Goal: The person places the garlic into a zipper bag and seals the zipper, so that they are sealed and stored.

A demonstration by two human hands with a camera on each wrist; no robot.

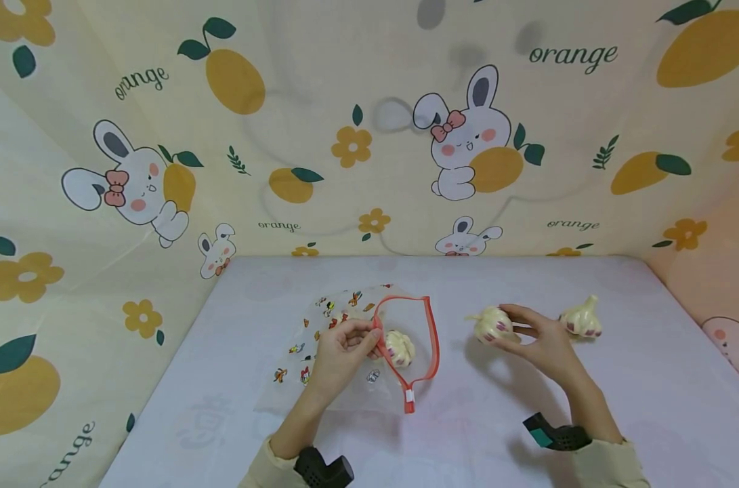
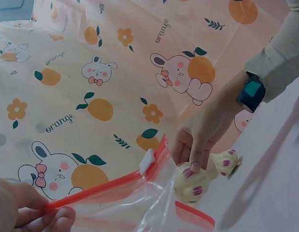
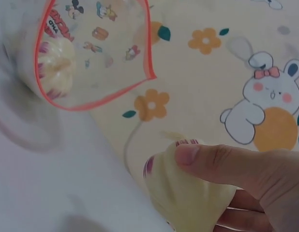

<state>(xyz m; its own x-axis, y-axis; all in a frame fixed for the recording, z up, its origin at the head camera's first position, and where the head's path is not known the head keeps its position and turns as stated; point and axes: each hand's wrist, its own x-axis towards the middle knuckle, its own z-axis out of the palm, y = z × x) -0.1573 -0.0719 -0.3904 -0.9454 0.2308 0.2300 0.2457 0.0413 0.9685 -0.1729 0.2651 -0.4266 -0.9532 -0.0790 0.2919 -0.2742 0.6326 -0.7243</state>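
My left hand (image 1: 345, 349) pinches the red-edged rim of a clear zip bag (image 1: 339, 379) printed with small cartoon figures. The bag's mouth gapes toward the right. Inside it, near the mouth, lies one garlic bulb (image 1: 399, 348), also visible through the opening in the right wrist view. To the right of the bag, my right hand (image 1: 542, 342) holds a second garlic bulb (image 1: 493, 325) between thumb and fingers, apart from the bag. A third garlic bulb (image 1: 581, 318) rests on the table just beyond the right hand. A white slider (image 2: 147, 162) sits on the red zip strip.
The table (image 1: 210, 434) has a pale, smooth covering. Behind it and along the sides hangs a cream cloth (image 1: 320, 81) printed with rabbits, oranges and flowers. Each wrist wears a black camera mount (image 1: 561, 435).
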